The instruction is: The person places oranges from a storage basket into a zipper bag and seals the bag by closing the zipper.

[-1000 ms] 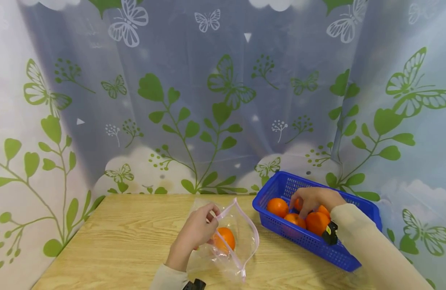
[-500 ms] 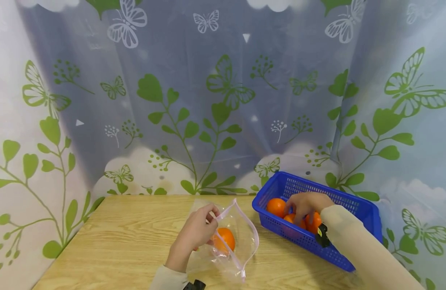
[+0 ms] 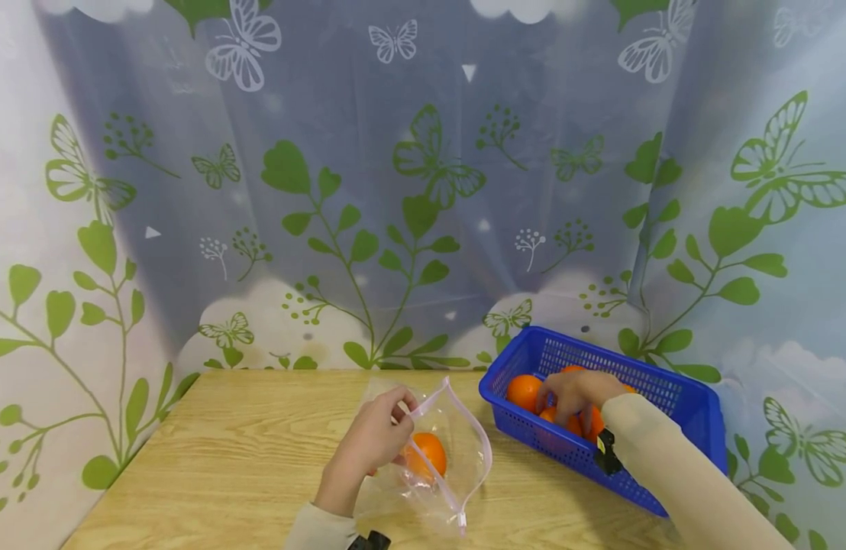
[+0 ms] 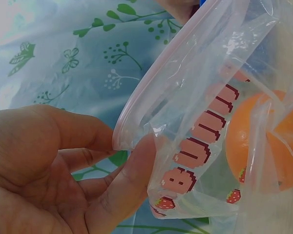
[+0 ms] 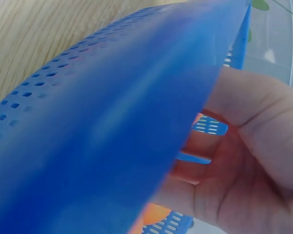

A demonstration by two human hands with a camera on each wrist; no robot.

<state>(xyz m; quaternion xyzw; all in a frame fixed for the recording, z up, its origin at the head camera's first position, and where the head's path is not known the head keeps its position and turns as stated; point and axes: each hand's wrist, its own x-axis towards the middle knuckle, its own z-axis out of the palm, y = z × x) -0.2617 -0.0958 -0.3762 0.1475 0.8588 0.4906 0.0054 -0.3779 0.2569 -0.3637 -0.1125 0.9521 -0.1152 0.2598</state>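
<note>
My left hand pinches the top edge of a clear zip-lock bag between thumb and fingers. The bag has a pink zip strip, and its mouth gapes to the right. Inside lies one orange; pink lettering and strawberries show on the plastic in the left wrist view. My right hand reaches down into a blue plastic basket, fingers bent among several oranges. In the right wrist view the basket wall hides the fingertips, so I cannot tell whether they grip an orange.
Both bag and basket stand on a light wood-grain table, the basket slanting at the right. A patterned curtain with leaves and butterflies encloses the back and sides. Black straps sit on both wrists.
My right hand has shifted slightly left inside the basket, toward the oranges at its left end. The left hand, the bag and the orange in it have stayed put.
</note>
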